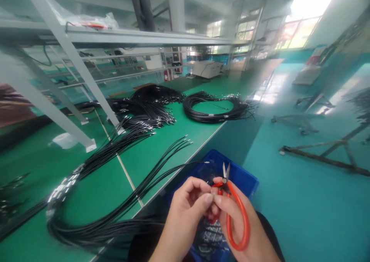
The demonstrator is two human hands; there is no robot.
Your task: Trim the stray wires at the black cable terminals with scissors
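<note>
My right hand (228, 210) holds red-handled scissors (243, 225) against the palm, their blades pointing up and slightly apart. Its thumb and fingertips meet those of my left hand (186, 206), which is closed in a pinch. Something small and pale seems to sit between the fingertips, too small to name. Below both hands is a blue plastic bin (249, 177) with clear plastic bags (212, 235) inside. Left of my hands, a bundle of black cables (112, 219) with metal tips curves over the table, several ends sticking out toward the bin.
On the green table (170, 146) lie a coiled ring of black cables (202, 117) and a larger cable pile (157, 94). A white shelf frame (78, 69) stands on the left side. A wheeled metal stand (326, 154) is on the floor at right.
</note>
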